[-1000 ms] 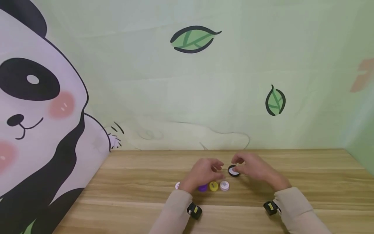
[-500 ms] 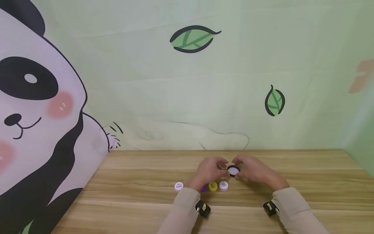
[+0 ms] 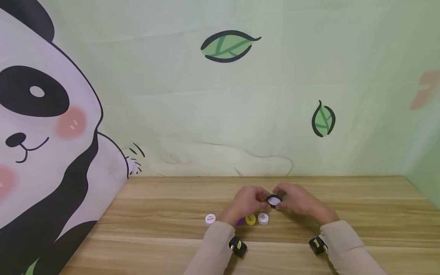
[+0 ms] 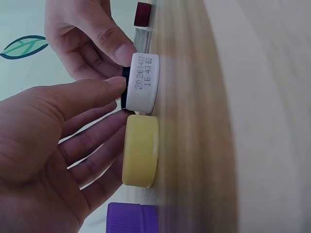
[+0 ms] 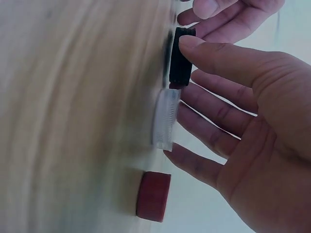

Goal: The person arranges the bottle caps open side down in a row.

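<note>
Both hands meet over the table at a black bottle cap (image 3: 274,201) with a pale inside, tilted up between them. My right hand (image 3: 297,199) pinches its right side, the thumb flat on its ridged rim in the right wrist view. From the other side my left hand (image 3: 245,200) holds the cap's left edge between thumb and fingers. Close in front lies a white cap (image 3: 263,219) with printed digits on its side. Beside it sit a yellow cap (image 3: 250,219) and a purple cap (image 3: 239,221), partly hidden by my left wrist.
A white cap with a logo (image 3: 210,219) lies left of my left forearm. The right wrist view shows a clear ridged cap (image 5: 165,119) and a red cap (image 5: 154,196) beyond the black one. Behind the wooden table (image 3: 165,198) hangs a green printed backdrop (image 3: 154,95).
My left hand has moved right and closed in on the black cap. The cap has been tilted up, and the logo cap has come fully into view.
</note>
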`<state>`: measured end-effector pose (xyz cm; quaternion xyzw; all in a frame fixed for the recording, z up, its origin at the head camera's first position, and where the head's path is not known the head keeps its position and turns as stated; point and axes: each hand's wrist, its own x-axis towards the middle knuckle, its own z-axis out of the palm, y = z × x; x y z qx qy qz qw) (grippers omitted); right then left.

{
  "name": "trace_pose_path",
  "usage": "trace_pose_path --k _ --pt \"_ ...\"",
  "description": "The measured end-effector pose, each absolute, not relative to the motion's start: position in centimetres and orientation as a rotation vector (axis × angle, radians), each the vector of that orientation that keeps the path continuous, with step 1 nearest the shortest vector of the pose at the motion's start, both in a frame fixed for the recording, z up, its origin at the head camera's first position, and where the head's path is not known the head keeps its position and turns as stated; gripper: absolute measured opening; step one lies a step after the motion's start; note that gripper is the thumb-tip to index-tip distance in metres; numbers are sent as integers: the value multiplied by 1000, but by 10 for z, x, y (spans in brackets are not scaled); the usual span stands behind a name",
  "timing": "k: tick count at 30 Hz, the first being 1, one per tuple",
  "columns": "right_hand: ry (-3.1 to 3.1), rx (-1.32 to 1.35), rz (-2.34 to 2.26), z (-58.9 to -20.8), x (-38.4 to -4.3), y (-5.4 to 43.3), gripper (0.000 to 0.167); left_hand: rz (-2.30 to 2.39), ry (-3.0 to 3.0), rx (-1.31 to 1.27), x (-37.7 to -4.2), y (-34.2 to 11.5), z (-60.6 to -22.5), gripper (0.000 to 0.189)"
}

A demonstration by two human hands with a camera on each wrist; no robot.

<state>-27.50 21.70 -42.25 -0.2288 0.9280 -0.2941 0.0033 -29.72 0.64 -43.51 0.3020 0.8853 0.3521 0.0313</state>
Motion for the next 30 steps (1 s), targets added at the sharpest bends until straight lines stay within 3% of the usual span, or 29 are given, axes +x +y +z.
trace_pose_path --k 8,30 --pt "2847 -649 -1011 -410 -267 215 13 1138 2771 981 -299 -1 -437 28" --pt "2840 -673 -1089 -399 -268 215 7 1240 2795 1028 -297 -10 -430 17"
